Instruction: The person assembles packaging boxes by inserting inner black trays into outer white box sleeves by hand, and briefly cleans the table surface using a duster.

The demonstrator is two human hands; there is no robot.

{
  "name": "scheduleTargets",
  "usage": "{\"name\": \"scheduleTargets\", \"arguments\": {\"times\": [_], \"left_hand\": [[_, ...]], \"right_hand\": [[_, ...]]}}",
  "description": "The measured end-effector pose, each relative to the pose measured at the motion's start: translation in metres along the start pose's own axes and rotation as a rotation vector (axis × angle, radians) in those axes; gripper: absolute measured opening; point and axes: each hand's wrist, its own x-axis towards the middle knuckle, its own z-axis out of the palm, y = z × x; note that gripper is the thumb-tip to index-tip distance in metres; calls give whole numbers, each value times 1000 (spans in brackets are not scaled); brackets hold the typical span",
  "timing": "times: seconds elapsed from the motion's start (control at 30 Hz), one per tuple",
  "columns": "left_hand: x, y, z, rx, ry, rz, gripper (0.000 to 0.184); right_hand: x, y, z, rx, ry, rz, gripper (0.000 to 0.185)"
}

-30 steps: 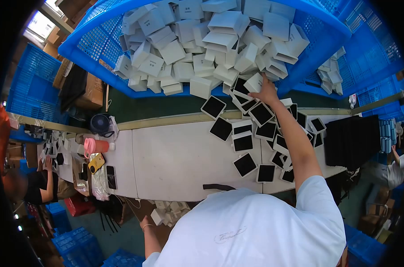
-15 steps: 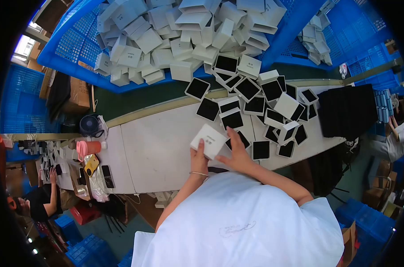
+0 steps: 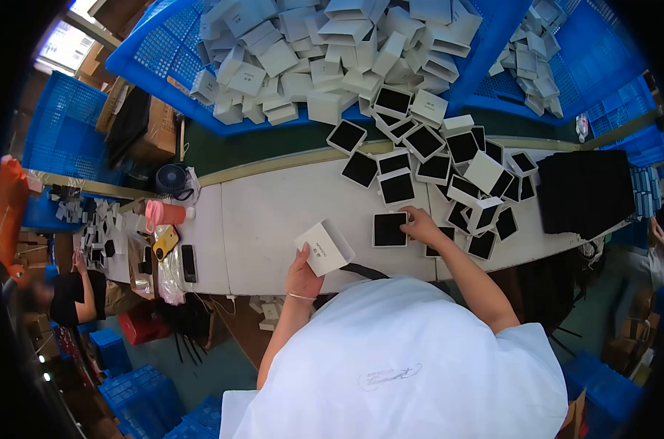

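Note:
My left hand is closed round the lower left corner of a white box cover with small dark print on its face, held tilted above the table. To the right of it, a shallow white box with a black inside lies flat near the table's front. The fingers of my right hand pinch this box at its right edge. Right of that hand is a pile of similar black-lined boxes, some lying flat and others tilted over each other.
A blue crate heaped with white box covers stands behind the table. Black cloth lies at the right end. A pink cup, a fan and phones are at the left. Another person sits at far left.
My right hand has moved right, away from the white cover, and now grips a black-lined box. My left hand has moved left and down with the cover, turning it. The camera view has shifted.

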Motion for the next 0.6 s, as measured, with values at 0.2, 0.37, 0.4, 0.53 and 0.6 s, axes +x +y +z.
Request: {"name": "scheduleTargets", "arguments": {"times": [0.2, 0.37, 0.4, 0.53, 0.6], "left_hand": [[3, -13, 11, -156, -213, -72, 40], [1, -26, 59, 146, -46, 88, 48], [2, -29, 64, 246, -23, 162, 50], [0, -33, 88, 363, 25, 352, 57], [0, -30, 92, 365, 52, 420, 59]], "right_hand": [[-59, -34, -18, 1060, -282, 56, 64], [-93, -106, -2, 1016, 116, -290, 74], [-92, -111, 5, 939, 174, -291, 78], [-92, -116, 26, 608, 302, -259, 79], [-93, -109, 32, 328, 462, -409, 77]]}}
